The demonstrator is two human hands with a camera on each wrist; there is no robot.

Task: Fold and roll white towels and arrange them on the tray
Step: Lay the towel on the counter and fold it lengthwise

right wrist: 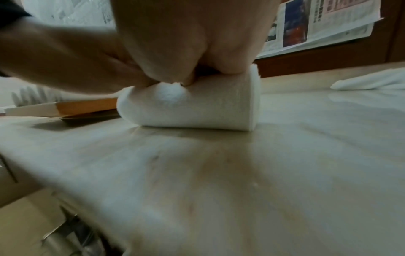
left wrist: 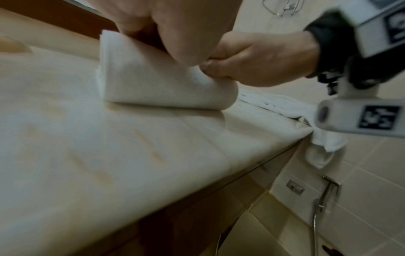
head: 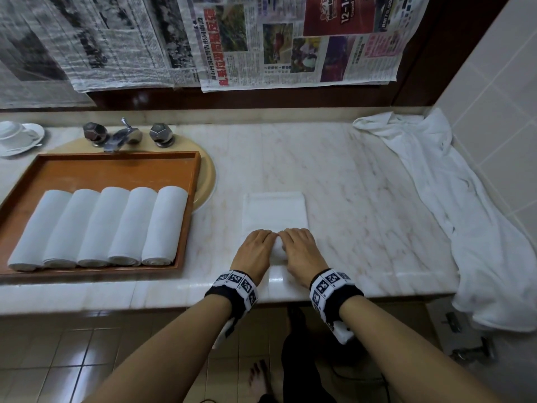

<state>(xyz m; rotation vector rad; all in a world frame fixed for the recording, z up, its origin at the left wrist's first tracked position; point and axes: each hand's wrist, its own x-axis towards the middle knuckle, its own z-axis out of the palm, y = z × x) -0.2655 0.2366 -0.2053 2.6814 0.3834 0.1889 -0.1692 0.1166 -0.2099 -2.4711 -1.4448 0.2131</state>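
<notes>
Dim indoor light, glare on the counter edge, wide-angle bending at the edges, both wrist views blurred.

Newspaper on wall: red ad reads "12-14", "RM70,000".

likely a bathroom: marble counter, faucet, tiled wall.

Marble counter, tiled wall, newspapers above, glossy floor tiles.
</notes>
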